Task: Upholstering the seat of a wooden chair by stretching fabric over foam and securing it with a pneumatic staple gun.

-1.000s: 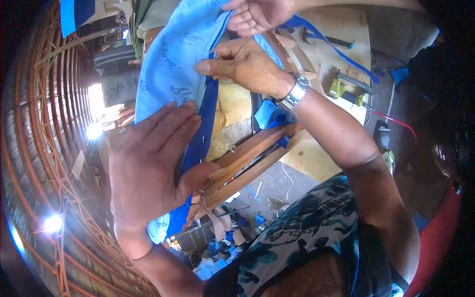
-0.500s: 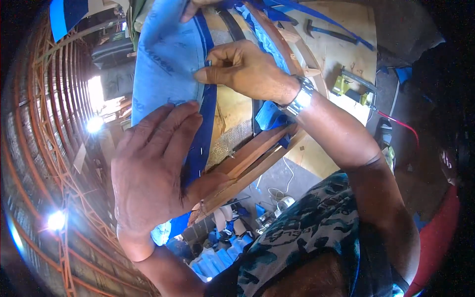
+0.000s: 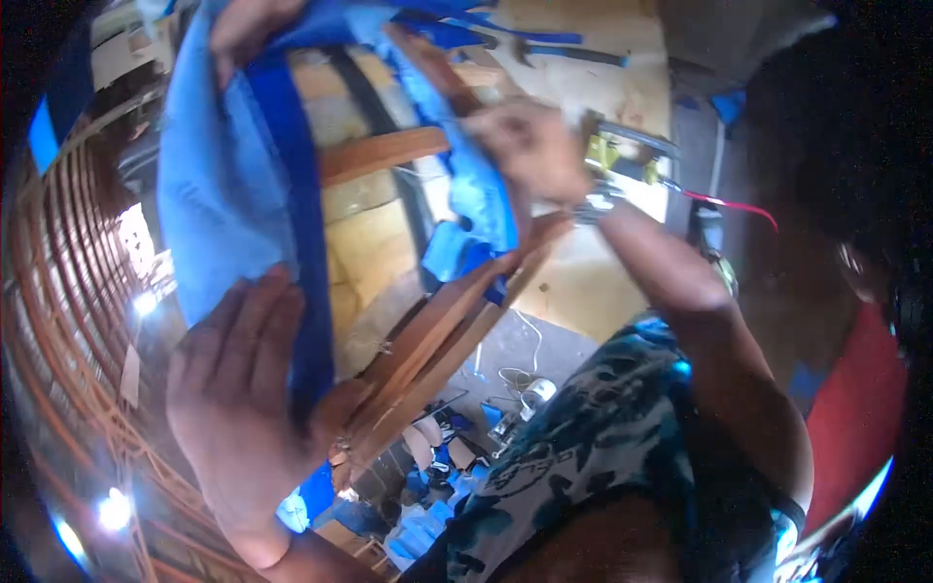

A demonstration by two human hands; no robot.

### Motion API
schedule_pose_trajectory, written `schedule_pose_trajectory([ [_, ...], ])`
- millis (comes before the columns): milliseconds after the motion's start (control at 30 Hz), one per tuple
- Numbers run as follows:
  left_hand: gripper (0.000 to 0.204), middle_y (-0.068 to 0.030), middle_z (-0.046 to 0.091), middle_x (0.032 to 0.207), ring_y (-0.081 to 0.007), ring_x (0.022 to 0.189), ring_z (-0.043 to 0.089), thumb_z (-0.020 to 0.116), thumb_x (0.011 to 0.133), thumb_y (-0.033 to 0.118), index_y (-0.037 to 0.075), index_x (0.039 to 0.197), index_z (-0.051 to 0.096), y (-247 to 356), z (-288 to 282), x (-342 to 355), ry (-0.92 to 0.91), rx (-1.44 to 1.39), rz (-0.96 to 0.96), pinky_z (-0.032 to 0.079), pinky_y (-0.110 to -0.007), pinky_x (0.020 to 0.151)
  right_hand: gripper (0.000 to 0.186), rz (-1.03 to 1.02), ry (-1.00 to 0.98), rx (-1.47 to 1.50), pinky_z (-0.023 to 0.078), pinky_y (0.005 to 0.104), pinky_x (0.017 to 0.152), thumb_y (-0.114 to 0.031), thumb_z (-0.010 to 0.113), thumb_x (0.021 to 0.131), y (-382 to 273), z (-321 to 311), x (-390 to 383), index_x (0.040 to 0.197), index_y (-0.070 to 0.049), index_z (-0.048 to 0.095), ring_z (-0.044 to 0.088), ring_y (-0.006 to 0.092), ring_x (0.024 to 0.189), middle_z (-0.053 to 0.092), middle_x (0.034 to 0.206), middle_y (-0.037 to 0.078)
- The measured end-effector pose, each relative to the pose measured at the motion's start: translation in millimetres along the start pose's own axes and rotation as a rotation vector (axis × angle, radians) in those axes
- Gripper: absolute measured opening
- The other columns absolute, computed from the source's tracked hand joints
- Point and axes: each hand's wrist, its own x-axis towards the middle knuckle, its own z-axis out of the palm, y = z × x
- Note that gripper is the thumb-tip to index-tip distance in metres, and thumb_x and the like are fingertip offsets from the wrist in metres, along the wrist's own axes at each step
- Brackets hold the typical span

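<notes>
Light-blue printed fabric [image 3: 209, 199] with a dark-blue band [image 3: 309, 233] along its edge covers the left side of a wooden furniture frame [image 3: 389, 151]. My left hand [image 3: 238, 379] grips this covered edge, its fingers along the fabric and its thumb on the inner side. Blurred by motion, my right hand [image 3: 530, 151] is over the right side of the frame, apart from the covered edge. Its fingers are smeared, so whether it holds anything does not show. At the top left, another person's hand [image 3: 253, 29] rests on the fabric.
A green staple gun [image 3: 622, 160] with a red hose [image 3: 743, 206] lies on the pale board [image 3: 583, 277] beyond my right hand. A hammer [image 3: 573, 53] lies at the board's far side. Blue fabric pieces [image 3: 428, 525] and cables are on the floor below.
My right hand has left the fabric edge and swung right, toward the staple gun. My left hand keeps its place on the covered edge. The whole view has shifted, with the frame now further left.
</notes>
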Motion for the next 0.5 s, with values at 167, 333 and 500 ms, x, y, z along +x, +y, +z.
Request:
schedule_pose_trajectory([
  [167, 0.063, -0.0087, 0.07, 0.135, -0.0327, 0.121, 0.067, 0.071, 0.086, 0.056, 0.003, 0.121, 0.074, -1, 4, -3, -0.024, 0.032, -0.03, 0.049, -0.045, 0.099, 0.077, 0.366, -0.299, -1.115, 0.049, 0.0577, 0.098, -0.041, 0.077, 0.085, 214, -79, -63, 0.149, -0.008, 0.05, 0.059, 0.0454, 0.119, 0.059, 0.138, 0.027],
  [333, 0.064, -0.0097, 0.069, 0.137, -0.0338, 0.122, 0.066, 0.073, 0.084, 0.055, 0.003, 0.122, 0.074, 1, 6, 1, -0.051, 0.014, -0.052, 0.049, -0.046, 0.102, 0.054, 0.373, -0.532, -1.35, 0.034, 0.0617, 0.113, -0.036, 0.057, 0.099, 325, -87, -110, 0.145, -0.009, 0.052, 0.048, 0.0393, 0.142, 0.058, 0.143, 0.017],
  [500, 0.064, -0.01, 0.069, 0.137, -0.0342, 0.123, 0.066, 0.075, 0.083, 0.053, 0.004, 0.123, 0.074, 5, 4, 5, -0.058, 0.045, -0.057, 0.048, -0.046, 0.102, 0.051, 0.416, -0.524, -1.272, 0.033, 0.0592, 0.115, -0.031, 0.049, 0.103, 324, -88, -92, 0.152, -0.017, 0.053, 0.044, 0.0374, 0.146, 0.054, 0.155, 0.013],
])
